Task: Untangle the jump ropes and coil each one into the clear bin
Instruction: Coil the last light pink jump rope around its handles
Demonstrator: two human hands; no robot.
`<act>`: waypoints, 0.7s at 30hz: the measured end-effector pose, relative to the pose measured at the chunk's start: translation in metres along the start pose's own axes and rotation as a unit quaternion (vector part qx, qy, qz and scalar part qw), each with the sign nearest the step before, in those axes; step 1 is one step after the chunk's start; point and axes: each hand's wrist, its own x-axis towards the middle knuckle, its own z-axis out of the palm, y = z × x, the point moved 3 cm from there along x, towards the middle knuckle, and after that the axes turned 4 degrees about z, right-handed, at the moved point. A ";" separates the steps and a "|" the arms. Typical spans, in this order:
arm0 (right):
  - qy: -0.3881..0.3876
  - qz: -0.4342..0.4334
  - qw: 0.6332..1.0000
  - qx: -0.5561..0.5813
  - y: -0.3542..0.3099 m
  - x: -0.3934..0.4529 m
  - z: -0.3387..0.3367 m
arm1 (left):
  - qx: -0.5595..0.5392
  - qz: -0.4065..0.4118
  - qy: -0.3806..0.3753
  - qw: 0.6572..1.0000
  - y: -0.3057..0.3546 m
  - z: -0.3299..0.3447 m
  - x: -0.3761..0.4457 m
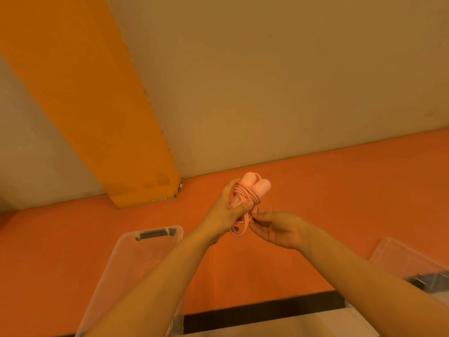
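Just right of the frame's centre, above an orange floor (pixel 303 190), a pink jump rope (pixel 245 203) was held up between two bare hands. Its two rounded handles (pixel 255 184) were bunched side by side and pointed toward the upper part of the frame, and the cord was wound around them in several turns, with a loose loop left hanging below. The bundle was gripped by the left hand (pixel 228 210), whose fingers were curled round the far side of the handles while the thumb was pressed across the cord on the near side. The hanging cord was pinched just beneath the windings by the fingertips of the right hand (pixel 277 227), whose palm was turned upward. A clear bin (pixel 126 263) was seen on the floor at the lower left of the frame, partly hidden by the left forearm, with a dark latch on its far rim; the rope was held above the floor to the right of it, not inside it. A second clear plastic container (pixel 408 259) was partly visible at the right edge, with something dark in it that could not be made out. A beige wall (pixel 267 81) filled the upper part of the frame, crossed at the upper left by an orange column (pixel 97 105). A black strip (pixel 262 312) ran along the bottom.
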 end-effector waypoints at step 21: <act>0.020 -0.129 0.970 -0.205 0.008 -0.006 0.019 | 0.030 0.025 0.055 0.998 -0.008 -0.007 0.004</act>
